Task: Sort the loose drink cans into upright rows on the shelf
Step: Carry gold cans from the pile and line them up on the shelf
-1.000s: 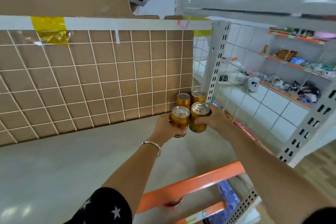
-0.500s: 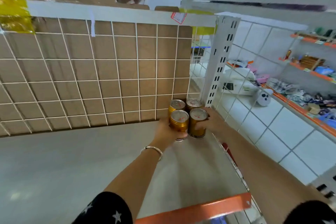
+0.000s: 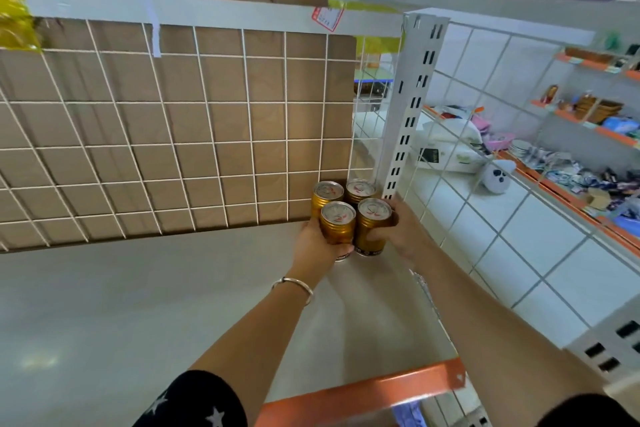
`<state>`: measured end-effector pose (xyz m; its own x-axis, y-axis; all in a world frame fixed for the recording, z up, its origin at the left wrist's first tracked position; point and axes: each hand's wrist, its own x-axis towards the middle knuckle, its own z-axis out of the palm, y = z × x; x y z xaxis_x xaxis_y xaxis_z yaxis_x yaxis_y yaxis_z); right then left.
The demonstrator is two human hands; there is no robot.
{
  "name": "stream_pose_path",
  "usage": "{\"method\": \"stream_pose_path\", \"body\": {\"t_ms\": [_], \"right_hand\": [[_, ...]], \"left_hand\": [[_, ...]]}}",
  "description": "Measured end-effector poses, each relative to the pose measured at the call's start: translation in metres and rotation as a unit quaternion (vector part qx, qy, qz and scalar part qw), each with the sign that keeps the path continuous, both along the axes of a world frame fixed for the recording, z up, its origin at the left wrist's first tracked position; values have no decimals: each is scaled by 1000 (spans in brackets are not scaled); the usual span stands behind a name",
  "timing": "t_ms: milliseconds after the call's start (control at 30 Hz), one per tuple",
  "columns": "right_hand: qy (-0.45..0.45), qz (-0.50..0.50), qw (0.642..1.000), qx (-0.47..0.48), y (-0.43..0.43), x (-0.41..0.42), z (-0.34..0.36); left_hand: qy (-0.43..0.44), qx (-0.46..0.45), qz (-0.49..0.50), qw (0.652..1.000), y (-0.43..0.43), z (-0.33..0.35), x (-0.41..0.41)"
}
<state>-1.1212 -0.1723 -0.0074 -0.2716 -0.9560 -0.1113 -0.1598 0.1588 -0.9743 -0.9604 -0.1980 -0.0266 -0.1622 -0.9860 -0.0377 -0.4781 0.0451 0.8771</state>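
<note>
Several gold drink cans stand upright in the far right corner of the white shelf (image 3: 145, 315). Two rear cans (image 3: 327, 196) (image 3: 360, 191) stand against the wire grid back. My left hand (image 3: 317, 246) grips the front left can (image 3: 337, 227) from the left. My right hand (image 3: 403, 236) grips the front right can (image 3: 373, 227), its fingers curled round the body. Both front cans touch the shelf just in front of the rear pair, forming a tight two-by-two block.
A white wire grid (image 3: 173, 142) with brown board behind closes the shelf's back. A slotted white upright post (image 3: 414, 107) stands right of the cans. An orange shelf edge (image 3: 363, 395) runs at the front. Another shelving unit with mixed goods (image 3: 568, 166) stands at the right.
Both hands carried the two front cans forward and down into the corner, setting them on the shelf right in front of the rear pair. The camera moved closer.
</note>
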Motion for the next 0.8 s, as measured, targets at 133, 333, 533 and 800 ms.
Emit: {"method": "stream_pose_path", "body": {"t_ms": [133, 333, 533, 800], "right_hand": [[12, 16, 1000, -20, 3, 4, -3], [28, -12, 1000, -3, -32, -30, -83], [91, -116, 987, 64, 30, 57, -17], [273, -34, 954, 117, 94, 170, -19]], "left_hand": [[-16, 11, -9, 1000, 6, 1, -1], [-172, 28, -98, 980, 18, 0, 33], [-147, 18, -58, 987, 38, -9, 121], [-145, 2, -75, 987, 79, -9, 218]]}}
